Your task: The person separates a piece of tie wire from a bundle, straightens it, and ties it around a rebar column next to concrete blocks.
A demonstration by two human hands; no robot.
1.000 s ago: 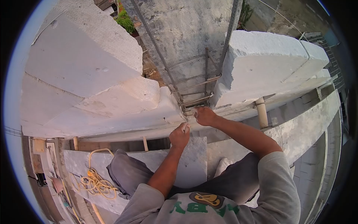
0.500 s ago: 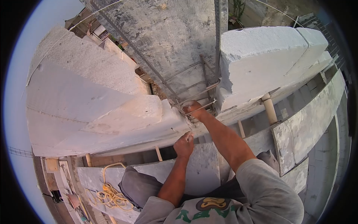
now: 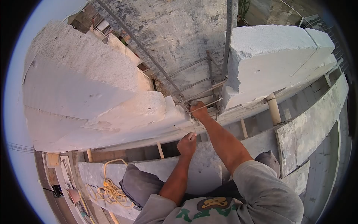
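My right hand (image 3: 198, 111) is closed among thin steel bars at the foot of the rebar cage, its fingertips curled behind a metal tie (image 3: 203, 105). What it grips is hidden. Below it, my left hand (image 3: 187, 144) makes a fist with the thumb on top, just off the lower edge of the white block wall. A faint thin strand seems to rise from this fist, too fine to name. Long rebar rods (image 3: 136, 39) run up from the cage in front of a grey mottled panel (image 3: 175, 33).
White block walls stand at left (image 3: 74, 93) and right (image 3: 276, 56) of the gap. Grey planks (image 3: 309, 123) lie across bamboo poles (image 3: 273, 108) under me, with open spaces between. A coiled yellow rope (image 3: 110, 192) lies at lower left. Rooftops show far below.
The view has shifted slightly, so the cage and walls sit a little further right. Both fists keep nearly the same place relative to the bars.
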